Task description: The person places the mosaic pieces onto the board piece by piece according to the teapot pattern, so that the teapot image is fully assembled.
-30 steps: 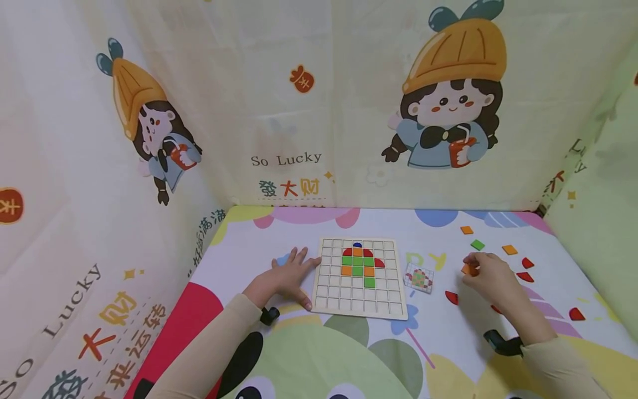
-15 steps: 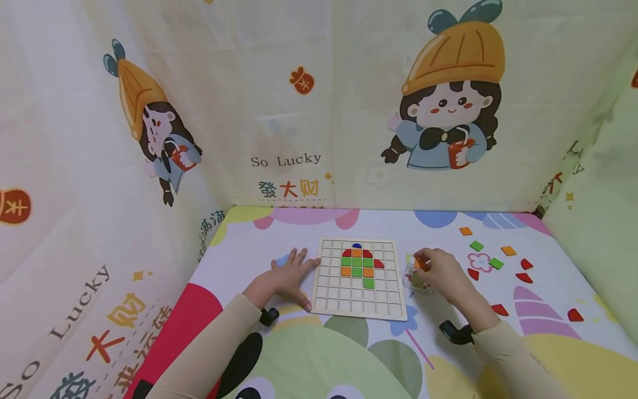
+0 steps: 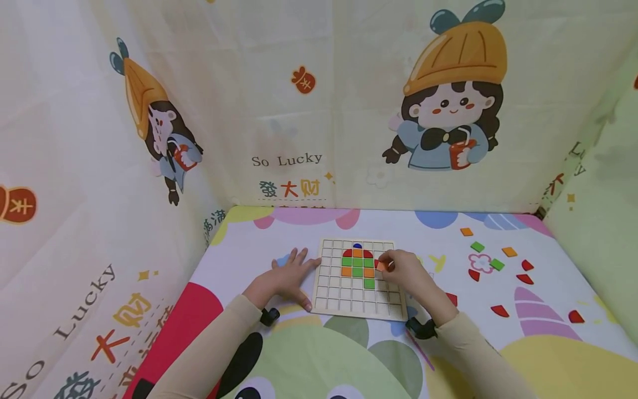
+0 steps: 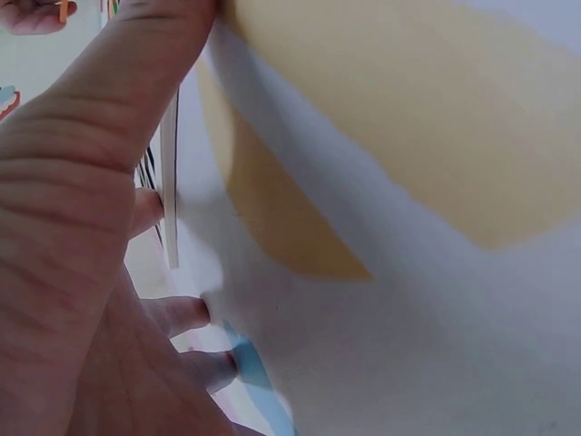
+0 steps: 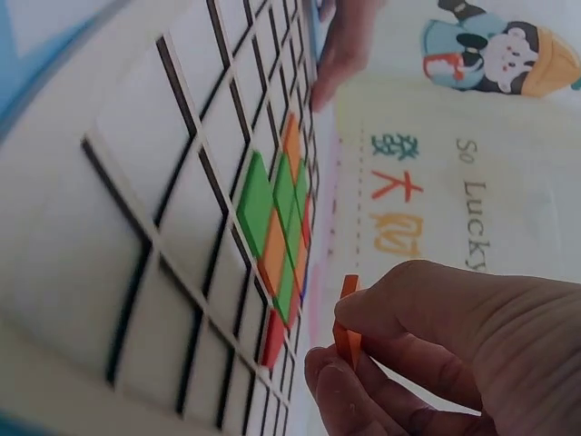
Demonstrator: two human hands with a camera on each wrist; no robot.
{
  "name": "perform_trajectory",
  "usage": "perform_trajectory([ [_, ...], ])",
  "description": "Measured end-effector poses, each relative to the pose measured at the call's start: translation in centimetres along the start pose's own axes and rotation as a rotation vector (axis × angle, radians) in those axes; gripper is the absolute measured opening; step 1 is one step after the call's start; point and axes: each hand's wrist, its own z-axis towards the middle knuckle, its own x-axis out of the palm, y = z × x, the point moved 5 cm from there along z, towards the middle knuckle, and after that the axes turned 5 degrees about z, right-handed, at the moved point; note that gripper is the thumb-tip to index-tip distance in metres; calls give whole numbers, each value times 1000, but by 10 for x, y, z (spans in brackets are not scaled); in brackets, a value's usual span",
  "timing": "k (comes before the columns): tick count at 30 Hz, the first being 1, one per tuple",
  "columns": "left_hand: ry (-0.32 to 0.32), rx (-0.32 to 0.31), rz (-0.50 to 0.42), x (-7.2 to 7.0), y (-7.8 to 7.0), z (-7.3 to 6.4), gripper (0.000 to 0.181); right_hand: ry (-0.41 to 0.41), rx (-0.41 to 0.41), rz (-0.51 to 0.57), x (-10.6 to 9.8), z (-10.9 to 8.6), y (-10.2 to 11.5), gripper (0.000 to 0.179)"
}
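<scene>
My right hand [image 3: 406,271] pinches an orange square tile [image 5: 349,322] between thumb and fingers, over the right part of the wooden grid board [image 3: 334,296]. In the head view the tile overlaps a red quarter-round piece beside the pattern. On the board lie green tiles [image 5: 257,200], orange tiles [image 3: 346,271], red rounded pieces [image 3: 347,252] and a blue half-round piece [image 3: 357,245]. My left hand [image 3: 286,277] lies spread at the board's left edge, thumb and a fingertip right at the rim. In the left wrist view its thumb [image 4: 136,82] fills the upper left.
Loose red pieces [image 3: 500,311], green tiles [image 3: 497,264] and orange tiles [image 3: 509,251] lie scattered on the table to the right. The right hand mostly hides the small pattern card beside the board. Printed curtains [image 3: 349,122] stand behind and at both sides.
My right hand has carried the orange tile leftward from the scattered pieces, past the pattern card, to over the board. The left hand has stayed in place at the board's edge.
</scene>
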Motion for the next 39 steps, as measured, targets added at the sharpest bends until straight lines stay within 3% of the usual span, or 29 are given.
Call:
perform_trajectory([
  [7, 10, 3, -2, -1, -2, 0, 130, 5, -140, -41, 28, 2, 12, 22],
  [19, 5, 10, -11, -2, -4, 0, 129, -5, -144, -85, 51, 5, 21, 14],
  [25, 7, 2, -28, -3, -3, -1, 129, -3, -132, -80, 53, 4, 23, 8],
  [33, 4, 1, -27, -3, -3, -2, 128, -2, -179, -91, 50, 4, 21, 5],
  [36, 3, -1, -38, -3, -3, -2, 128, -25, -187, -100, 42, 5, 12, 9],
  [39, 4, -2, -38, -2, -3, -2, 128, -55, -145, -95, 25, 5, -3, 11],
])
